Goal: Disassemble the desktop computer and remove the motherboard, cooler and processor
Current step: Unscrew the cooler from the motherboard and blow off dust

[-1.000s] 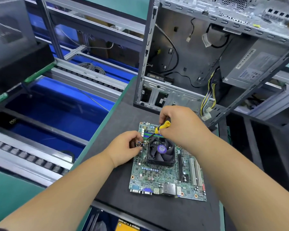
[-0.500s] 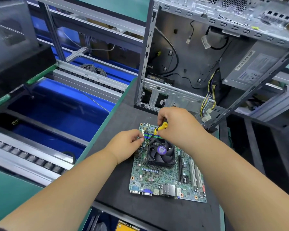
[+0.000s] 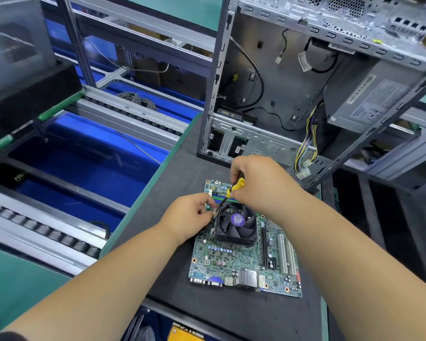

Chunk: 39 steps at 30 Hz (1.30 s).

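Your right grip (image 3: 258,183) is curled tight round the yellow handle of a small screwdriver (image 3: 234,188), whose dark shaft slants down and to the left toward the far-left corner of the cooler (image 3: 235,223). Your left grip (image 3: 190,217) sits just beside that corner, fingertips pinched together on a small metal part where the screwdriver tip meets it; what exactly is pinched is too small to tell. The cooler, a black fan with a purple round label at its hub over a finned heatsink, sits on the motherboard (image 3: 244,264), in the board's far half. The motherboard lies flat on the dark mat of the worktop (image 3: 231,313), its port connectors along the near edge and its long white and black expansion slots to the right of the cooler. The processor is not visible. Behind the board stands the opened desktop case (image 3: 280,77), its side panel off, with loose black cables hanging inside and a bundle of yellow and black power wires (image 3: 308,146) drooping from the grey power supply (image 3: 369,99) at the right. To the left of the worktop, past its green edge, runs a roller conveyor (image 3: 42,230) beside a blue bin (image 3: 84,163).
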Motion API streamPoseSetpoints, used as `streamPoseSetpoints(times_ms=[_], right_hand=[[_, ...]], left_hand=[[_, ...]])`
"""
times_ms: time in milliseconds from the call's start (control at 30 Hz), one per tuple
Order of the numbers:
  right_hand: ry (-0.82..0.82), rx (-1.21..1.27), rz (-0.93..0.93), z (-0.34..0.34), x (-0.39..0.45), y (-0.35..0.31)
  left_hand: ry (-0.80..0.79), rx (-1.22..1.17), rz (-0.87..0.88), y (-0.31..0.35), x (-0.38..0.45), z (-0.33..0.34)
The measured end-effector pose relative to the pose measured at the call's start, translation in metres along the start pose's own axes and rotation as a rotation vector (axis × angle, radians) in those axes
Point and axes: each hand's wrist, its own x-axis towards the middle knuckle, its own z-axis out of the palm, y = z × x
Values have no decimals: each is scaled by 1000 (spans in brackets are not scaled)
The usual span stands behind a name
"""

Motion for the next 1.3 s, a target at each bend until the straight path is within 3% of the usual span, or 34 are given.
streamPoseSetpoints(times_ms=[167,267,433,500,700,967,1100,1300], right_hand=[[-20,-7,-33,-2,5,-5],[4,123,-3,1,5,-5],[142,234,7,18,4,0],[152,403,19,29,1,1],[137,1314,11,60,10,-3],[273,1563,-73,77,28,-2],[152,1603,-91,71,35,-2],[-202,1578,-238,60,42,0]], left_hand=[[34,-28,20,-4,-1,1],[39,-19,32,-4,-1,2],[49,-4,61,-6,-2,3],[58,-1,83,-7,-2,3],[71,13,135,-14,-1,8],[114,-2,206,-25,3,15],[127,12,238,-28,4,16],[168,-21,337,-24,5,14]])
